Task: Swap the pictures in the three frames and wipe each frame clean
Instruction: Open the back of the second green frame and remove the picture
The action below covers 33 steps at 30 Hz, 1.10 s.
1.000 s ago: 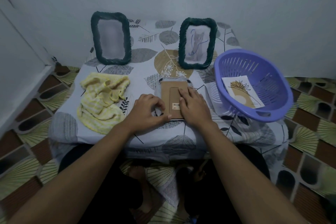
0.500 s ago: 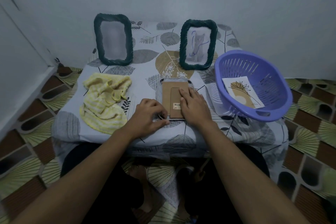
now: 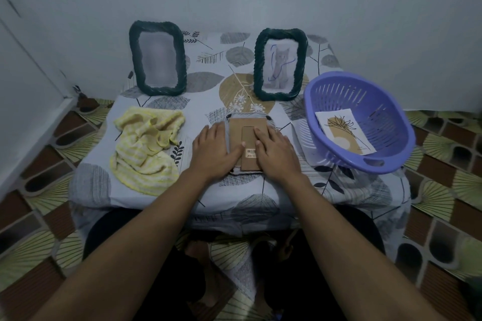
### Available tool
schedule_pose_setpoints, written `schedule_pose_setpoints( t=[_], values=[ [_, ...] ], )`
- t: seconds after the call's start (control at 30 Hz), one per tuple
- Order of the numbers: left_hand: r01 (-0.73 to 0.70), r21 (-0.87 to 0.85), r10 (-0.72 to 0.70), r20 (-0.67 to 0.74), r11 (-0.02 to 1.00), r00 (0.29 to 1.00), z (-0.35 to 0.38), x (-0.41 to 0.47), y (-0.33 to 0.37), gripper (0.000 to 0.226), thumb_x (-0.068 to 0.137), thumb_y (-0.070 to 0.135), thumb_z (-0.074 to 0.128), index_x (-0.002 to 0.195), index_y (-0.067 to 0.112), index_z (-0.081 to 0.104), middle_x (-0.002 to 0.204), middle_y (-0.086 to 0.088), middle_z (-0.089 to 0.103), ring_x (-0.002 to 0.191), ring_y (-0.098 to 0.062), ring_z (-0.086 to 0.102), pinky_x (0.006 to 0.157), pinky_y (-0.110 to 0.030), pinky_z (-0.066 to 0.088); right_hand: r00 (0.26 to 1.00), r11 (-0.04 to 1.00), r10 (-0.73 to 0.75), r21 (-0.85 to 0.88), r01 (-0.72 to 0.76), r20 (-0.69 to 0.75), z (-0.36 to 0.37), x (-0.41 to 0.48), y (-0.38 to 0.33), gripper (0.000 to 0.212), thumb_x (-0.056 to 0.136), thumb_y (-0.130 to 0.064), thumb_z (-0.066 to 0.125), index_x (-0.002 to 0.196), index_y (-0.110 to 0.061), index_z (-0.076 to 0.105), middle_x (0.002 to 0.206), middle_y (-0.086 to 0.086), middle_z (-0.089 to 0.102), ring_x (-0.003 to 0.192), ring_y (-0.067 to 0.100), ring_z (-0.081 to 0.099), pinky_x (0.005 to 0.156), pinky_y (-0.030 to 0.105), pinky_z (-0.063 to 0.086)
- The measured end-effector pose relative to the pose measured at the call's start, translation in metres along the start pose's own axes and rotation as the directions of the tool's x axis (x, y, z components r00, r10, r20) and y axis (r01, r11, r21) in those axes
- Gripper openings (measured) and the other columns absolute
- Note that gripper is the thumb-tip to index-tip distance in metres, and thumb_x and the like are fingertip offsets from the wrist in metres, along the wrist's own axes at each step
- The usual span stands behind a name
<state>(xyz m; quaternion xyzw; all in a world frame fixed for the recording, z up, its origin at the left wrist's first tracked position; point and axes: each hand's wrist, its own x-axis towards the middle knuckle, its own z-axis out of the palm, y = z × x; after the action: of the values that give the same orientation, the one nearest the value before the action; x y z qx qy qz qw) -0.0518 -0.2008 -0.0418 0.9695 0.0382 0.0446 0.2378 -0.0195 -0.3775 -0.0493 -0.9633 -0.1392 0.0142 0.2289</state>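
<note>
The third frame (image 3: 236,133) lies face down at the near middle of the table (image 3: 200,101), between cloth (image 3: 146,148) and basket (image 3: 365,164). I press my left hand (image 3: 214,148) and right hand (image 3: 273,154) flat on its cardboard back, fingers straight, gripping nothing. I judge I'm working the back panel for the picture swap, so its tabs need fingertip work next; a second ago my left hand was curled at the lower-left corner, and now it lies spread.

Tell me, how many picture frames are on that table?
3. The left frame stands at the back, the cat-picture frame back right, and the face-down frame lies under the left hand and right hand. None seems hidden.
</note>
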Motion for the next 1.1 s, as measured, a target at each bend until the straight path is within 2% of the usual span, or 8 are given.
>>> schedule_pose_setpoints(
  t=[0.1,0.27,0.37,0.5,0.63,0.77,0.87,1.1],
  values=[
    [0.055,0.060,-0.057,0.029,0.997,0.998,0.007,0.004,0.001,0.093,0.093,0.071,0.035,0.158,0.009,0.011,0.165,-0.008,0.016,0.152,-0.029,0.012,0.121,-0.046,0.007,1.000,1.000,-0.004,0.004,0.004,-0.003,0.000,0.000,0.000,0.050,0.106,-0.038,0.028,0.156,-0.032,0.030,0.165,0.006,0.020,0.152,0.022,0.017,0.125,0.039,0.009],
    [0.048,0.077,-0.045,-0.032,0.996,0.998,0.009,0.002,0.003,0.096,0.088,0.074,0.043,0.156,0.009,0.021,0.163,-0.008,0.025,0.150,-0.029,0.018,0.121,-0.044,0.011,1.000,1.000,-0.002,0.023,0.002,-0.002,-0.001,0.001,0.001,0.048,0.107,-0.036,0.031,0.154,-0.032,0.034,0.164,0.007,0.022,0.151,0.023,0.019,0.123,0.039,0.009],
    [0.053,0.077,-0.050,-0.040,0.996,0.998,0.008,0.002,0.003,0.101,0.080,0.078,0.035,0.155,0.010,0.024,0.161,-0.007,0.028,0.149,-0.029,0.020,0.121,-0.044,0.013,0.999,0.998,-0.001,0.067,-0.001,0.032,-0.005,0.003,-0.001,0.047,0.106,-0.034,0.036,0.153,-0.031,0.036,0.164,0.007,0.023,0.150,0.025,0.021,0.123,0.040,0.011],
    [0.045,0.099,-0.039,-0.058,0.994,0.998,0.008,0.002,0.000,0.102,0.080,0.080,0.034,0.154,0.010,0.026,0.160,-0.007,0.031,0.148,-0.029,0.023,0.121,-0.045,0.016,0.995,0.942,0.026,0.330,-0.056,0.093,-0.020,0.007,0.004,0.045,0.101,-0.025,0.053,0.146,-0.030,0.050,0.162,0.004,0.028,0.147,0.024,0.027,0.121,0.045,0.023],
    [0.052,0.089,-0.046,-0.064,0.995,0.997,0.009,0.003,0.000,0.102,0.078,0.080,0.035,0.153,0.011,0.029,0.158,-0.007,0.035,0.147,-0.030,0.025,0.120,-0.045,0.017,0.991,0.832,0.122,0.539,-0.133,0.057,-0.041,-0.003,0.005,0.057,0.089,-0.002,0.057,0.141,-0.026,0.053,0.151,0.005,0.038,0.138,0.024,0.040,0.111,0.038,0.036],
    [0.052,0.088,-0.046,-0.065,0.995,0.997,0.009,0.003,-0.002,0.101,0.079,0.080,0.037,0.153,0.011,0.029,0.158,-0.006,0.035,0.147,-0.030,0.026,0.119,-0.045,0.017,0.964,0.916,0.244,0.299,-0.266,0.109,-0.051,-0.013,0.012,0.059,0.088,-0.019,0.065,0.143,-0.014,0.045,0.136,0.008,0.052,0.121,0.028,0.055,0.104,0.045,0.045],
    [0.049,0.092,-0.043,-0.068,0.995,0.997,0.010,0.003,-0.003,0.101,0.080,0.081,0.038,0.152,0.012,0.030,0.158,-0.007,0.036,0.146,-0.031,0.027,0.118,-0.046,0.018,0.956,0.950,0.246,0.153,-0.271,0.162,-0.054,-0.021,0.016,0.055,0.085,-0.037,0.071,0.131,-0.009,0.055,0.124,0.010,0.060,0.113,0.028,0.058,0.099,0.048,0.048],
    [0.049,0.078,-0.043,-0.082,0.996,0.996,0.011,0.004,-0.003,0.097,0.083,0.078,0.045,0.153,0.012,0.030,0.158,-0.006,0.036,0.146,-0.030,0.026,0.119,-0.046,0.018,0.959,0.959,0.227,0.135,-0.250,0.168,-0.052,-0.029,0.011,0.048,0.081,-0.042,0.075,0.120,-0.019,0.057,0.116,0.000,0.059,0.109,0.022,0.057,0.099,0.047,0.047]
  ],
)
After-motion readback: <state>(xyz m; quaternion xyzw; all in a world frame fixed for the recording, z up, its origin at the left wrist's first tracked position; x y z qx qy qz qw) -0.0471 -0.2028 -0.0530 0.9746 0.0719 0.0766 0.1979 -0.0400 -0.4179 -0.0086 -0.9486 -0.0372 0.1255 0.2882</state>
